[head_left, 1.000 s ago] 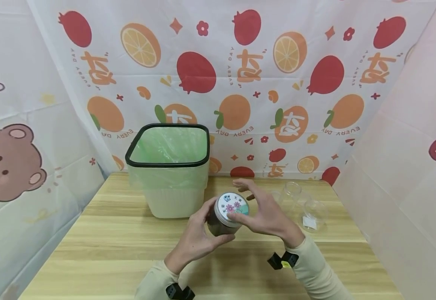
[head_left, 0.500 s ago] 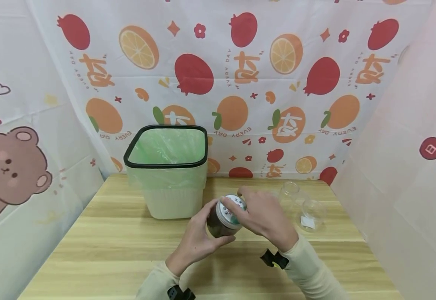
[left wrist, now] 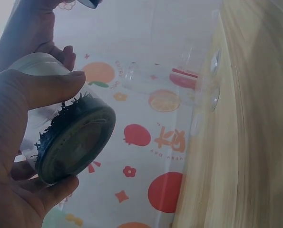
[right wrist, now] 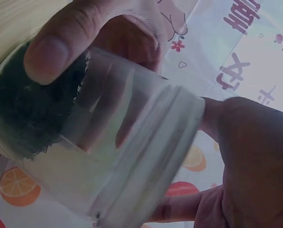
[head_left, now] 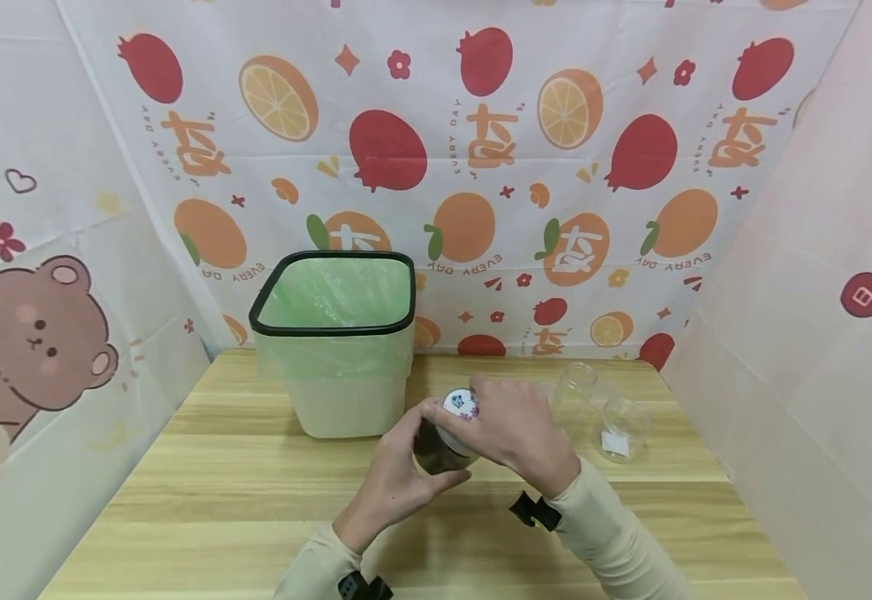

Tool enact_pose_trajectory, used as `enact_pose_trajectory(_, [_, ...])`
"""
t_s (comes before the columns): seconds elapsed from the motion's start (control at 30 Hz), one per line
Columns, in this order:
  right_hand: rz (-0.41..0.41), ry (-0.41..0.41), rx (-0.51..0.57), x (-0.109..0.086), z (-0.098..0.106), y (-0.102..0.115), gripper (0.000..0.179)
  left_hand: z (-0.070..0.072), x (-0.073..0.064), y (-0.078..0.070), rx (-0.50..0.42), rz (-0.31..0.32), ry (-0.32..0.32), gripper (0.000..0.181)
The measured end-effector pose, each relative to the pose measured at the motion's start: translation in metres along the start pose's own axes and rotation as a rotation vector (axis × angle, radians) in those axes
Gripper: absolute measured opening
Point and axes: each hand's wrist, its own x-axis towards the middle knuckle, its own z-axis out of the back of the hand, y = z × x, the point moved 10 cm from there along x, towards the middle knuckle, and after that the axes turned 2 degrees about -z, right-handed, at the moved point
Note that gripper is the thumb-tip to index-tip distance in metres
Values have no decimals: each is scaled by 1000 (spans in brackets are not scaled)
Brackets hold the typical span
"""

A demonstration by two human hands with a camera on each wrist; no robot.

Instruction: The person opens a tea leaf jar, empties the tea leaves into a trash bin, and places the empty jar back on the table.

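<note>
My left hand (head_left: 385,487) grips a clear jar (head_left: 436,450) by its side, holding it tilted above the table. Dark, shredded, leaf-like stuff (right wrist: 36,104) is gathered at the jar's bottom end. The jar's round lid (head_left: 460,403), white with a printed flower picture, is on its mouth. My right hand (head_left: 522,429) grips that lid from above, covering much of the picture. In the right wrist view the lid's ribbed edge (right wrist: 155,156) shows between thumb and fingers. The left thumb (left wrist: 55,88) lies along the jar's wall in the left wrist view.
A pale green bin (head_left: 349,408) with a black rim and green liner bag stands at the back left. Several clear containers, among them an upright one (head_left: 577,387) and one with a white label (head_left: 619,437), are at the right. Patterned cloth (head_left: 481,167) hangs behind the wooden table.
My right hand has moved left and down onto the lid, and its fingers have closed round it. The left hand has kept its grip on the jar, almost in place.
</note>
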Motion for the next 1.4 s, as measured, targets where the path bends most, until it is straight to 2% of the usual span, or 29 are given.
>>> enact_pose_trajectory(0.2, [37, 4, 18, 0, -2, 3, 54, 0, -1, 1, 27, -12, -5, 97])
enact_pose_trajectory(0.4, [106, 64, 116, 0, -8, 8, 33, 1, -4, 5, 30, 8, 1, 99])
enact_pose_trajectory(0.5, [151, 82, 161, 0, -8, 10, 28, 1, -2, 4, 30, 4, 9, 98])
enact_pose_trajectory(0.63, [188, 124, 210, -1, -7, 10, 38, 1, 0, 4, 25, 11, 24, 97])
enact_pose_trajectory(0.77, [210, 171, 256, -4, -8, 9, 49, -1, 0, 6, 7, 44, 44, 97])
enact_pose_trajectory(1.03, [259, 197, 302, -7, -9, 9, 56, -3, -3, 6, 11, 53, 51, 95])
enact_pose_trajectory(1.4, [470, 237, 325, -14, -8, 22, 62, -4, -5, 11, 5, 78, 74, 100])
